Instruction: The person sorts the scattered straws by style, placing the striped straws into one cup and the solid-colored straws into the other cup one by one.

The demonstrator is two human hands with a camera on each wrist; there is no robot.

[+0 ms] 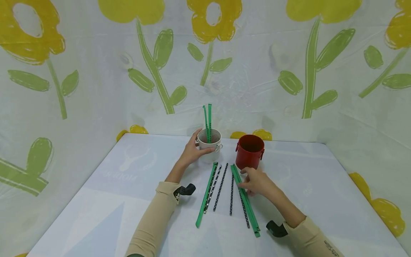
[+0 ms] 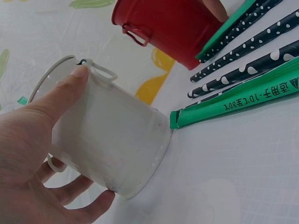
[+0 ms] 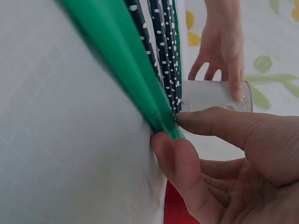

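Observation:
My left hand (image 1: 191,153) holds a small white bucket (image 1: 213,157) at its side, thumb across the front near the rim and fingers round the far side. Two green-wrapped straws (image 1: 210,119) stand in that bucket. My right hand (image 1: 258,182) pinches the far end of a green-wrapped straw (image 3: 117,51) between thumb and forefinger; it lies on the table at the right of the row. Just beyond this hand stands a red bucket (image 1: 249,159). Between the hands lie several black straws with white dots (image 1: 221,187) and another green-wrapped straw (image 1: 206,200).
The white table (image 1: 112,214) carries both buckets near its back edge, side by side with a gap between. A white curtain with yellow flowers (image 1: 244,71) hangs behind the table and along its sides. Dark wrist cameras (image 1: 277,229) sit at both sleeve cuffs.

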